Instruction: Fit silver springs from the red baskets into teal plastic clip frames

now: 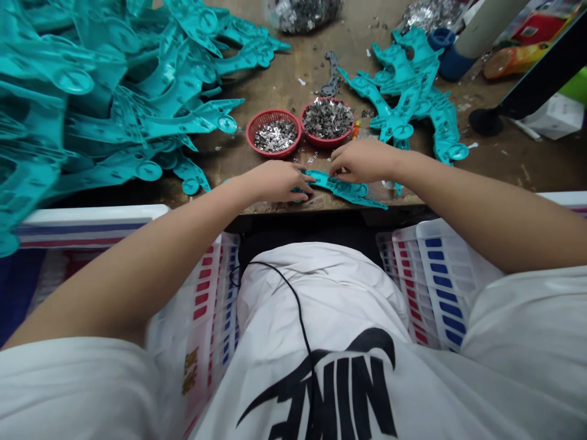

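Observation:
A teal plastic part [351,189] lies near the table's front edge, in front of two red baskets. My left hand [283,181] grips its left end, the thumb on the near side and the fingers on the far side. Over the part's middle, my right hand [360,160] is closed with its fingertips pinched against the surface. Whatever sits in that pinch is too small or hidden to make out. Small metal clips fill the left red basket [250,135] and the right red basket [326,144]. A few loose clips [313,157] lie between the baskets and the part.
A big heap of teal parts [114,91] covers the table's left side; a smaller pile [413,104] is at right. Behind the baskets are a grey flat piece [330,73] and a bag of metal pieces [302,13]. A black stand [486,121] rises at far right.

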Demonstrator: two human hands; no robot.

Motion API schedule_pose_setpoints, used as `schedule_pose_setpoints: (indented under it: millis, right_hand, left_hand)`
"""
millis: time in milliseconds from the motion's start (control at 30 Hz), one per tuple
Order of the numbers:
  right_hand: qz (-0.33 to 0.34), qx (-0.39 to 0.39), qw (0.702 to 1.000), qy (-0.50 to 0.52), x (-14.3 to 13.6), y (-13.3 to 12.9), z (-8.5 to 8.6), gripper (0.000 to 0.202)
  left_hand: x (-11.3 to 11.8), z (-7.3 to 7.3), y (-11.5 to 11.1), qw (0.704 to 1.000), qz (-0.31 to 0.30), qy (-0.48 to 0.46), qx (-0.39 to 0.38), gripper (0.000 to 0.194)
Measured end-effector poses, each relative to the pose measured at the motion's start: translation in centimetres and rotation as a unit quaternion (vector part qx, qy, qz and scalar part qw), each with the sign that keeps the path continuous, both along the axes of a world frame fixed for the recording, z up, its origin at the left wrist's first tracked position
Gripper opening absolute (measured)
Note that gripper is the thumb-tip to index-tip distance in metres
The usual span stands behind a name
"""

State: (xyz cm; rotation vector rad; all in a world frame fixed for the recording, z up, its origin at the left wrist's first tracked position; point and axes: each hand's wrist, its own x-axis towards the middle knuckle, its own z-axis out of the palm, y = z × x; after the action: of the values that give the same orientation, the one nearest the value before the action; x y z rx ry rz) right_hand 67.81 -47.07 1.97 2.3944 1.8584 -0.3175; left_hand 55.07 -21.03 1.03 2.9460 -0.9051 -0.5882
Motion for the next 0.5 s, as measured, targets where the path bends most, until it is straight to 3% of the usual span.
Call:
schedule_pose_setpoints:
  millis: [200, 500]
  right_hand:
    - [0.032, -0.02, 0.999, -0.021, -0.31, 0.51, -0.13, 0.039]
    - [-0.058, -0.051, 0.996, 0.038, -1.01, 0.21, 0.28, 0.042]
  left_hand:
    - [0.09, -0.13, 0.12, 1.0, 0.003, 0.002, -0.02, 0.042]
    - [0.04, -0.1, -0.07, 1.0, -0.003, -0.002, 0.0, 0.046]
